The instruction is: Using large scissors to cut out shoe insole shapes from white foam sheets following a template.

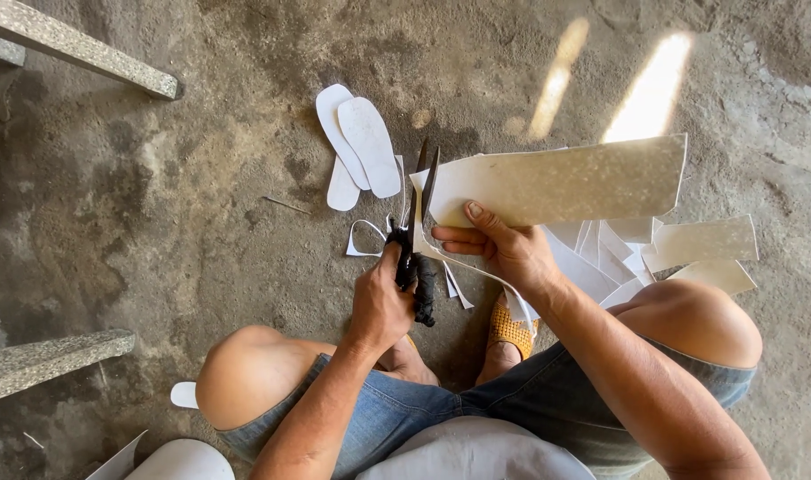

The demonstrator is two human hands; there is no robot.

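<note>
My left hand (380,302) grips the black handles of a pair of scissors (416,233), whose open blades point away from me into the edge of a large white sheet (565,182). My right hand (505,249) holds that sheet from the right, thumb on top near the cut. A thin curved strip (476,271) of cut sheet hangs from the sheet under my right hand. Two white sole-shaped cutouts (361,147) lie on the concrete floor just beyond the scissors.
Several white offcuts (690,244) are piled on the floor at the right, beside my right knee. A small looped scrap (363,240) lies left of the scissors. Grey stone bars (76,44) cross the upper left and another (50,360) the lower left. My foot wears a yellow sandal (510,329).
</note>
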